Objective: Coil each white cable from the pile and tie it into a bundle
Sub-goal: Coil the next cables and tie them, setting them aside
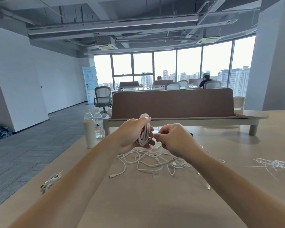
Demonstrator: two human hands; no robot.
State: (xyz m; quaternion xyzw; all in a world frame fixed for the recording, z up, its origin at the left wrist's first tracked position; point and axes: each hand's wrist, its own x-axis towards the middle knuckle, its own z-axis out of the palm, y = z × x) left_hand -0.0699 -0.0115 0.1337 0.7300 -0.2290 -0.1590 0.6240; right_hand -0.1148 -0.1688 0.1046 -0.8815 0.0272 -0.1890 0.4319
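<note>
**Coil held up over the cable pile**

A pale beige wooden worktop (138, 203) fills the lower half of the frame. Across its far edge, at centre, stands a long brown felt divider screen (171, 102).

On the worktop just below centre lies the loose pile of thin white cables (155, 162). Its strands sprawl and cross one another, with plug ends trailing toward the lower right.

Two bare forearms reach in from the bottom corners and meet above that pile. The left grip (132, 134), at centre, is clenched round a coiled white cable (144, 129). The loops stand upright, the thumb lies over their top, and the fingers wrap them from below. The coil is lifted clear of the pile.

The right grip (174, 139), just right of centre, has its fingers curled. Its thumb and fingertips pinch a small pale strand (155, 132) right at the coil's side. Whether this is a tie or the cable's own end cannot be told.

Left of the hands, at the worktop's edge, stand a tall white cylindrical bottle (89, 134) and two clear plastic water bottles (98, 125), close together.

At the right edge lies a scatter of thin white ties (273, 165). At lower left, near the worktop's edge, rests a small tied white cable bundle (50, 181).
</note>
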